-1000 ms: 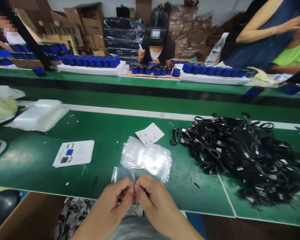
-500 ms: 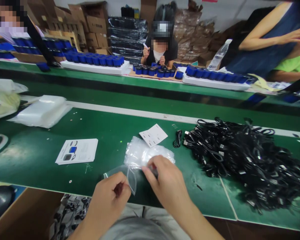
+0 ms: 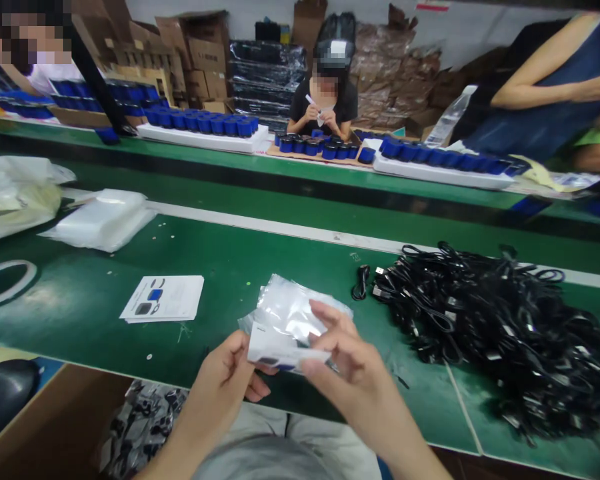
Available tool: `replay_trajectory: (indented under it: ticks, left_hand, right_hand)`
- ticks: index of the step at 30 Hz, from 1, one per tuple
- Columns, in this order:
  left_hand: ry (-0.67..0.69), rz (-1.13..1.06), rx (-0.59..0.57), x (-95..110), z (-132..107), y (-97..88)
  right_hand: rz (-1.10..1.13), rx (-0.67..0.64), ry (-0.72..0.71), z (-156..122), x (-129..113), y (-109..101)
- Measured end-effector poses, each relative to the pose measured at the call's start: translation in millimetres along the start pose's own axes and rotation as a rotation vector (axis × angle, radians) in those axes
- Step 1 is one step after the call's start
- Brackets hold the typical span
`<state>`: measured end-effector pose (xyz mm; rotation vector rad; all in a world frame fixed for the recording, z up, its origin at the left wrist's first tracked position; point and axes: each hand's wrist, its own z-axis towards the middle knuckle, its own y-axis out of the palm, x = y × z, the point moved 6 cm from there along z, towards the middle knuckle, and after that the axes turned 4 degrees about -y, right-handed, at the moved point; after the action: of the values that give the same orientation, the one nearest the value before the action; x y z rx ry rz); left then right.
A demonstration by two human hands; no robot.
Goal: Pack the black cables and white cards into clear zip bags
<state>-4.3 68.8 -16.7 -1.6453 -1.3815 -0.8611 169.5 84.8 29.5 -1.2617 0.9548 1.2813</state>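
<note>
1. Two bare hands meet at one white leaflet [image 3: 273, 345]; the left hand [image 3: 223, 370] is closed on its left end; the right hand [image 3: 353, 370] is half spread, its thumb at the right end, though blur hides whether it pinches.
2. The leaflet is bent, above the near side of the green bench [image 3: 85, 317], just before the clear bags [image 3: 290, 303].
3. It should be light and easily creased; edges suit fingertips best; the bags look limp, slippery.
</note>
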Motion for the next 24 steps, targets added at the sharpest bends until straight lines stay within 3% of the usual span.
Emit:
replay_trajectory:
  ticks: [5, 7, 10, 13, 15, 19, 24]
  left_hand:
    - [0.082, -0.071, 0.033, 8, -3, 0.4]
    - [0.125, -0.047, 0.065, 14, -7, 1.9]
    - [0.170, 0.005, 0.163, 20, -15, 2.8]
    - [0.216, 0.080, 0.210, 22, -19, 5.0]
    - [0.247, 0.189, 0.211, 21, -19, 6.9]
    - [0.324, 0.439, 0.215, 20, -19, 9.3]
    - [0.299, 0.272, 0.150, 22, -16, 7.8]
  right_hand:
    - [0.559, -0.022, 0.420, -38, 34, 28]
    - [0.711, -0.036, 0.496, -39, 39, 35]
    - [0.785, -0.014, 0.501, -35, 35, 34]
    - [0.676, 0.011, 0.455, -34, 30, 28]
    - [0.477, 0.063, 0.387, -36, 28, 21]
    - [-0.021, 0.265, 0.054, -44, 12, 5]
    - [-0.326, 0.158, -0.322, -50, -8, 12]
